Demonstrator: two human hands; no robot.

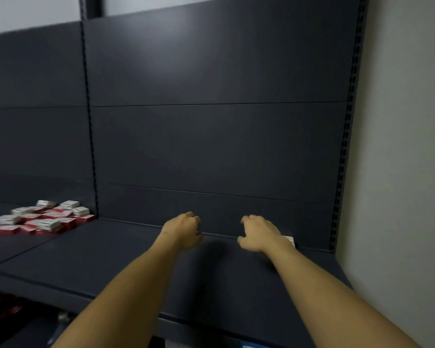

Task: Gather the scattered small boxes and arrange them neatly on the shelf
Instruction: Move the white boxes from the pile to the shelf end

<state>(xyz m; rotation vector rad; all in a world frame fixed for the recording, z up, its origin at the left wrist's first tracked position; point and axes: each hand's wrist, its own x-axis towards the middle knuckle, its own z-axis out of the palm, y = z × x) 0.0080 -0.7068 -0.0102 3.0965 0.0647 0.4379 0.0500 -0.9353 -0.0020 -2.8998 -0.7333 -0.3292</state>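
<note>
Several small red-and-white boxes (44,218) lie in a loose heap on the left section of the dark shelf (116,252). My left hand (183,231) reaches to the back of the right section, its fingers loosely curled, with nothing seen in it. About a hand's width to the right, my right hand (259,233) hovers with fingers curled downward and thumb out. One white small box (288,240) peeks out just behind my right wrist, against the back panel. My wrist hides most of it, and the fingers are not around it.
The shelf's dark back panel (211,146) rises right behind both hands. A slotted upright (342,159) and a pale wall (399,172) close the right side. Another upright (91,146) divides the two sections. Red items (0,310) show on a lower level at bottom left.
</note>
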